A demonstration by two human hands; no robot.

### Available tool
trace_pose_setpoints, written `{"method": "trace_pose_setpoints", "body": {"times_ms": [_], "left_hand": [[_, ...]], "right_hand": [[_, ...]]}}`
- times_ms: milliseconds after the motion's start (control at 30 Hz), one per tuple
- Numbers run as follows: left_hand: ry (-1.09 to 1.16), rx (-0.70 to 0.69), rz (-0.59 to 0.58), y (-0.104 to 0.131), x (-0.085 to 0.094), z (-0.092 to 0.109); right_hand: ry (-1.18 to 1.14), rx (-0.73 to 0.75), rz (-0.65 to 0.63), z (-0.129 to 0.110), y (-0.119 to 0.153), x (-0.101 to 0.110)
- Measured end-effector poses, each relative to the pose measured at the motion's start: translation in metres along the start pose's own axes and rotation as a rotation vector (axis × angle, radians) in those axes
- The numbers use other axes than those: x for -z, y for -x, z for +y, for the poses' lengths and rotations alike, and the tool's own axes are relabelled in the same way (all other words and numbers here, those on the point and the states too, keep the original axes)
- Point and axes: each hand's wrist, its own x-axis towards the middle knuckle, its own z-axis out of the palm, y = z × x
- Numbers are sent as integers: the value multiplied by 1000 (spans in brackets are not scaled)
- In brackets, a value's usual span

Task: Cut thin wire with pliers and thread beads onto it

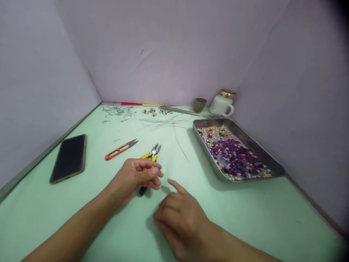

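Observation:
My left hand (141,176) is closed in a pinch over the middle of the table. A small red bead (149,167) shows between its thumb and fingers; whatever else is in the pinch is hidden. Under that hand lie pliers (154,150) with yellow and black handles, partly covered, jaws pointing away. My right hand (182,220), a little blurred, is lower and to the right. Its index finger points out while the other fingers curl toward the thumb; their tips are out of sight, so I cannot make out what they hold. The two hands are apart.
Right of the hands stands a metal tray (212,163) of mixed beads. Orange thread snips (120,150) and a phone (69,158) lie left. Farther back are loose wires (166,122), beaded pieces (165,111), wire scraps (118,111), a brown cup (200,105) and a lidded white mug (221,104).

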Motion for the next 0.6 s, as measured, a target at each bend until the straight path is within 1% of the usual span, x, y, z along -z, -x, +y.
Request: {"method": "trace_pose_setpoints", "body": {"times_ms": [67,100,133,167,233,333,400,467,533,600], "left_hand": [[134,81,-49,3,-3,2],[194,121,-72,4,-5,2],[238,153,-90,4,-6,2],[265,178,-101,4,-8,2],[281,206,-108,3,-9,0],[274,224,-120,2,-11,-4],[268,229,-126,2,-13,-6],[262,221,-136,2,-16,-8],[260,207,-154,3,-19,-9],[264,203,-170,3,-20,-10]], "right_hand": [[-116,-176,243,6,-2,3],[-182,-285,339,10,-4,5],[-257,-397,407,14,-5,7],[-338,-504,442,18,-7,9],[-500,-658,436,27,-9,10],[-662,-757,330,36,-10,7],[-701,-759,249,38,-10,4],[-685,-711,187,38,-9,2],[-638,-649,155,37,-9,1],[-609,-615,159,37,-9,2]]}}
